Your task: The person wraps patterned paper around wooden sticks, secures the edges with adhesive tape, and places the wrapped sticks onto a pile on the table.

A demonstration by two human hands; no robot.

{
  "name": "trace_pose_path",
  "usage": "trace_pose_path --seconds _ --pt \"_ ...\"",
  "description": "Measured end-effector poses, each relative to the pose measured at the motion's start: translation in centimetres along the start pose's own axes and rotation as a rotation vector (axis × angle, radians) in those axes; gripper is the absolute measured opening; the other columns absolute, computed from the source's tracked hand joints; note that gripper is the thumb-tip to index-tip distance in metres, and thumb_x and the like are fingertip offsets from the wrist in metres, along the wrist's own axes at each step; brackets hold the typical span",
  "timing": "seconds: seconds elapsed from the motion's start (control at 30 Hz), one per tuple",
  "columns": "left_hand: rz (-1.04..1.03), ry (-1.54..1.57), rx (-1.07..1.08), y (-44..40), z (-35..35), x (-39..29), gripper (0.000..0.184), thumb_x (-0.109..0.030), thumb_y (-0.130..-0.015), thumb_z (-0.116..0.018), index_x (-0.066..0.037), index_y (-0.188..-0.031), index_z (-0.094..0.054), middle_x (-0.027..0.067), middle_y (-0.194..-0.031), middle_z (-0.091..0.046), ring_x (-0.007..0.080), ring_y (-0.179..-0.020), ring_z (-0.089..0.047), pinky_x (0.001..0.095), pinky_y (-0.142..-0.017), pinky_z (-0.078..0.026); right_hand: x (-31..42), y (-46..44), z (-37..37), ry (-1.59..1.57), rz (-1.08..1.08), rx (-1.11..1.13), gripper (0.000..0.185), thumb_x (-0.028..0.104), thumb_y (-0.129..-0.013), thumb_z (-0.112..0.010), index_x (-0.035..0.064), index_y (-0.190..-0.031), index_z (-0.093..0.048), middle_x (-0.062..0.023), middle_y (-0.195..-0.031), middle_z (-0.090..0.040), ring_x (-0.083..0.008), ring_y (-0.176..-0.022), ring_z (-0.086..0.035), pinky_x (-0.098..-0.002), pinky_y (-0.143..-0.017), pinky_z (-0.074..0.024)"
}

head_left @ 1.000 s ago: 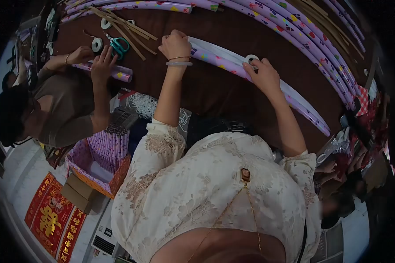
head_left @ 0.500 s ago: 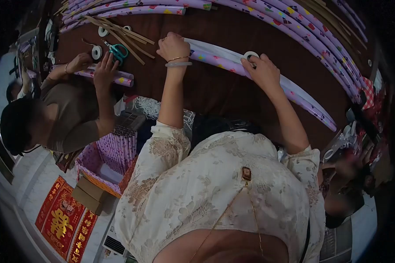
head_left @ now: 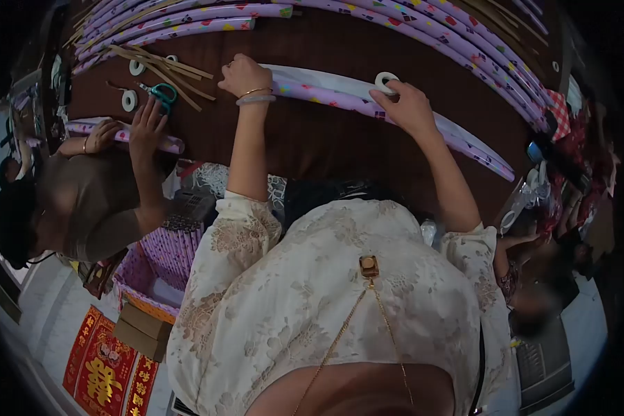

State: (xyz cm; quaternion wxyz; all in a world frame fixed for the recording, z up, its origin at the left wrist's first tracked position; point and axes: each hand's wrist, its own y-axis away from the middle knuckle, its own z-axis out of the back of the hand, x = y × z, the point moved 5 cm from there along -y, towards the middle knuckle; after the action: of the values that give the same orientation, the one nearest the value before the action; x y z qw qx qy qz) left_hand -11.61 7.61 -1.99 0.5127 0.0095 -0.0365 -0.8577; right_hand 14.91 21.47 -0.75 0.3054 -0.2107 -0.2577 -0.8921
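Observation:
A long roll of purple patterned wrapping paper (head_left: 326, 96), its white inner side showing along the far edge, stretches across the brown tabletop in front of me. At its left end my left hand (head_left: 246, 76) is closed with curled fingers, covering that end. My right hand (head_left: 407, 105) lies over the right part of the roll and pinches a white roll of tape (head_left: 386, 82) between thumb and fingers. The tape ring stands just above the paper's far edge. Whether a strip runs from it is too small to tell.
More purple paper rolls (head_left: 423, 43) lie along the table's far side. Left are brown strips (head_left: 175, 78), teal scissors (head_left: 163, 95) and a tape roll (head_left: 129, 100). A co-worker's hands (head_left: 145, 128) work at a shorter roll. A basket of rolls (head_left: 149, 281) stands below.
The whole view has shifted, so things appear farther left. The tape roll in my right hand shows more fully above the fingers. The co-worker's farther-left hand has moved down onto their shorter roll.

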Motion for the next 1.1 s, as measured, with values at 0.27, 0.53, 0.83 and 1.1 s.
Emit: trace_pose_path --seconds 0.27,0.53,0.83,1.1 --pt "0.016 -0.1 0.047 -0.4 -0.6 0.2 0.023 -0.018 -0.069 -0.058 -0.003 -0.086 -0.059 0.0117 -0.089 -0.063 0.027 -0.096 -0.055 0.0473 -0.074 -0.043 -8.5 6.2 5.4 -0.132 -0.18 -0.008 0.039 0.039 -0.078 -0.059 0.0022 -0.091 -0.061 -0.0175 -0.083 -0.061 -0.0303 -0.077 -0.06 -0.0359 -0.07 -0.0464" --pt "0.011 -0.105 0.049 -0.2 0.0 0.3 0.023 -0.019 -0.069 -0.057 -0.004 -0.086 -0.059 0.0125 -0.089 -0.063 0.0287 -0.094 -0.056 0.0479 -0.074 -0.042 -11.8 8.3 6.0 -0.073 -0.092 -0.227 0.039 0.039 -0.078 -0.062 0.0008 -0.085 -0.061 -0.0166 -0.088 -0.059 -0.0313 -0.076 -0.058 -0.0367 -0.068 -0.0457" --pt "0.025 -0.121 0.049 -0.6 -0.4 0.8 0.027 -0.024 -0.07 -0.058 -0.003 -0.086 -0.064 0.0183 -0.092 -0.063 0.0371 -0.088 -0.059 0.0485 -0.073 -0.044 -11.4 8.0 4.9 0.08 -0.24 -0.303 0.035 0.036 -0.079 -0.06 0.0011 -0.081 -0.059 -0.0176 -0.089 -0.057 -0.0327 -0.073 -0.057 -0.0402 -0.063 -0.0462" --pt "-0.026 -0.106 0.03 -0.6 -0.2 0.6 0.029 -0.025 -0.072 -0.059 -0.001 -0.088 -0.061 0.0209 -0.089 -0.062 0.0376 -0.086 -0.06 0.0467 -0.072 -0.046 -11.1 7.6 4.5 0.183 -0.298 -0.324 0.032 0.034 -0.079 -0.059 0.0026 -0.086 -0.06 -0.0167 -0.091 -0.057 -0.0316 -0.08 -0.058 -0.0416 -0.066 -0.0476"
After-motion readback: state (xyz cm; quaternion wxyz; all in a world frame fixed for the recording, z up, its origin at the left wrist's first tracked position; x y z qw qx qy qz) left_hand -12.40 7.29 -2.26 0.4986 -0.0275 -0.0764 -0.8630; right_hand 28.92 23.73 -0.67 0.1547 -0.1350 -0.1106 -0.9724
